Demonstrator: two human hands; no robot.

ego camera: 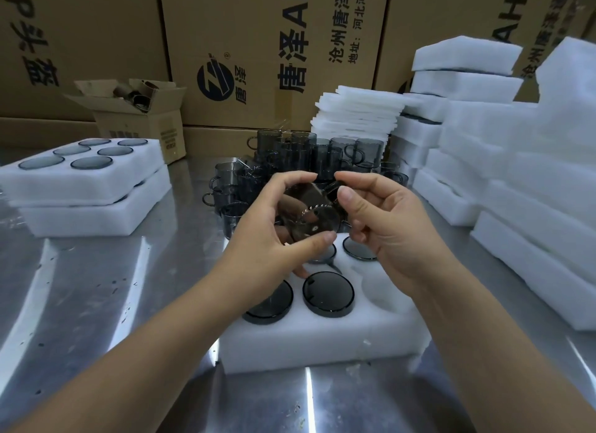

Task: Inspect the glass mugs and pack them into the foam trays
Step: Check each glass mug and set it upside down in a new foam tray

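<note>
Steel table, printed cartons behind. Left hand and right hand close together, fingers curled round one smoky glass mug, tilted, above the near foam tray. Several packed mugs sit bases up in the tray. Loose mugs cluster just beyond; filled trays stacked far left.

Foam tray at my 6 o'clock; glass mugs behind, 12; filled trays, 10; foam tray stacks, 2.

Dim, cool overhead light, streaky glare on the steel table, soft focus, wide-angle bending at edges
</note>
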